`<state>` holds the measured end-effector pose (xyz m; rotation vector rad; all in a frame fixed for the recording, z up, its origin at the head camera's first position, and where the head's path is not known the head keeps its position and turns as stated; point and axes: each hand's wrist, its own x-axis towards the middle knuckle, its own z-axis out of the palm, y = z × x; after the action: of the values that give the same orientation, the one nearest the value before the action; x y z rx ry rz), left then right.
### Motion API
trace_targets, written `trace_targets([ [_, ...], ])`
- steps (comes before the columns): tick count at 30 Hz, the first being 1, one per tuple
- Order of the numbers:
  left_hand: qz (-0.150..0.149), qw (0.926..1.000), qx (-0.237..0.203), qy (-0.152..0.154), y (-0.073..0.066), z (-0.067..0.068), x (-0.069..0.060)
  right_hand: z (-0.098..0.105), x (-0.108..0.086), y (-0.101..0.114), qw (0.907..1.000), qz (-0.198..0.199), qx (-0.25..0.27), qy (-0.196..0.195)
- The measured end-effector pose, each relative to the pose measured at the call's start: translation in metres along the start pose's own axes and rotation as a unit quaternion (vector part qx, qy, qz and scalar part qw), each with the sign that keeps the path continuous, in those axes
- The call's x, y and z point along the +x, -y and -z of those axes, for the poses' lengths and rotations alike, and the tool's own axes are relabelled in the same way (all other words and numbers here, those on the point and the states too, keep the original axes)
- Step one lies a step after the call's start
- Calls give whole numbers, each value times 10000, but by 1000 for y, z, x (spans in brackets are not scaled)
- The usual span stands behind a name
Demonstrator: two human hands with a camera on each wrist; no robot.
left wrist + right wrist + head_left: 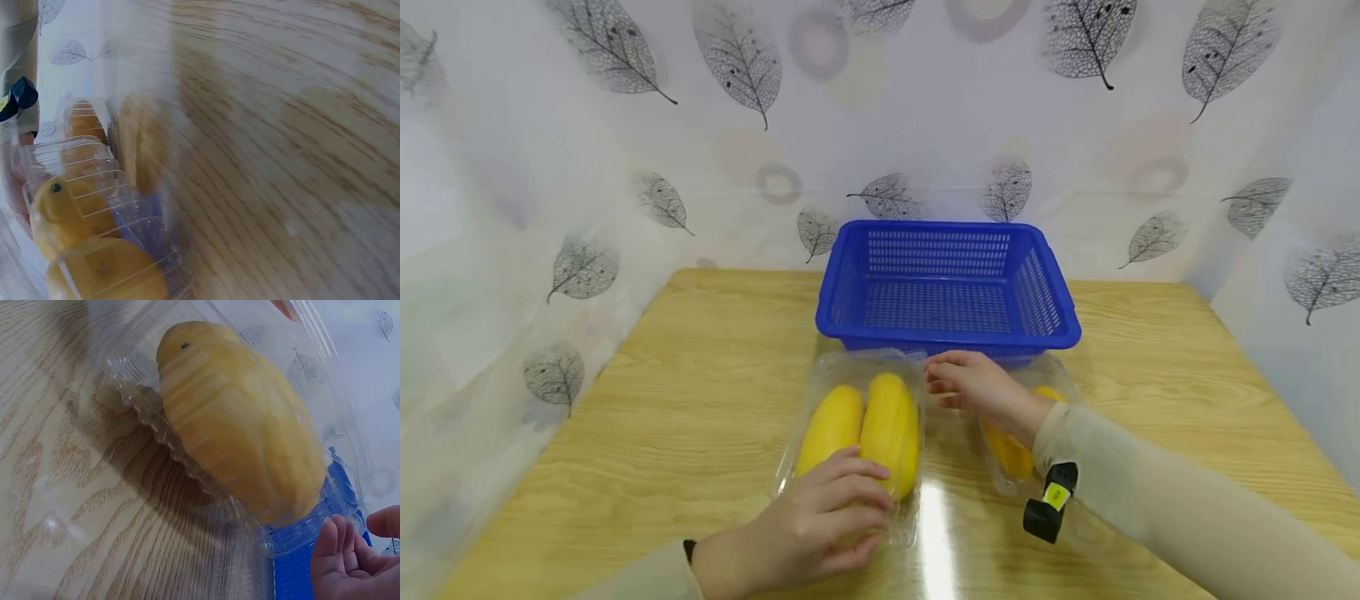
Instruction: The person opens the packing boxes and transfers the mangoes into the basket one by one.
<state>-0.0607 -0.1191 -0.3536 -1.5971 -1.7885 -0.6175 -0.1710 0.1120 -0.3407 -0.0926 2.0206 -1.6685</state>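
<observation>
Two oblong yellow fruits (889,421) lie side by side in a clear plastic container (808,400) at the table's middle. My left hand (808,521) rests over the container's near end, its loosely bent fingers by the fruit; its thumb side is partly hidden. By the container's far right corner is my right hand (973,383), fingers loosely curled. In the right wrist view, that hand (350,569) has its thumb apart from the fingers, close to a container corner. A second clear container (1000,483) with yellow fruit (1011,450) sits under the right forearm, partly hidden.
A blue perforated basket (947,337) stands directly behind the containers. The wooden table (700,400) is bordered by a white curtain (925,125) with a leaf print at the back and sides. A black wrist device (1051,504) hangs at the right sleeve.
</observation>
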Motion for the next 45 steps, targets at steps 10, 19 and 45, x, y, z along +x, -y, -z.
trace_targets([
  [10, -305, 9985, 139, 434, 5, 6, 1, 5, 6, 0, 9988, -133, 441, 145],
  [19, 2000, 9606, 1042, 1624, 43, 10, 47, 9, 3, 0, 9985, 39, 511, 195],
  [45, 4711, 7808, 689, 4045, 85, -23, 93, 5, 7, -4, 9992, 320, 110, 193],
])
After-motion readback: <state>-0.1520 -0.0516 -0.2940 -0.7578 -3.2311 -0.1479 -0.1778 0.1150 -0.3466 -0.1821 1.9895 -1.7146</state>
